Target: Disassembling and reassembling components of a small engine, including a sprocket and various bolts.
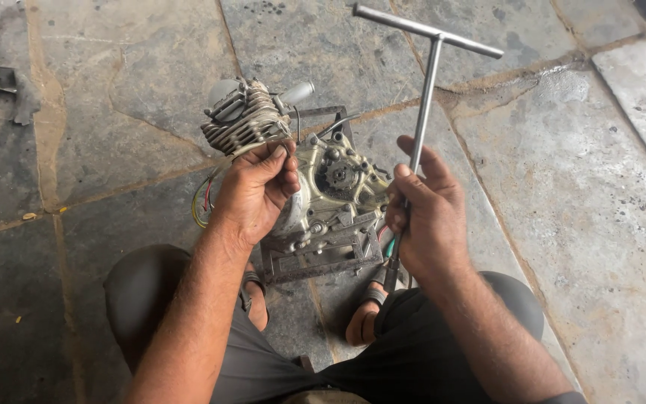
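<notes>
My left hand (pixel 257 191) grips the engine (pixel 323 198), my right hand (pixel 424 213) clutches the T-wrench (pixel 422 112) off the bolts; side cover seemingly off already.

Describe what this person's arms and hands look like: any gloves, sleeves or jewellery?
Both hands are bare: no gloves on the left hand or the right hand, and no rings or watch that I can see. The forearms are uncovered all the way to the bottom edge of the picture, so no sleeves show. The fingers look smudged with dark grime. Lower down are dark grey trousers and sandals.
</notes>
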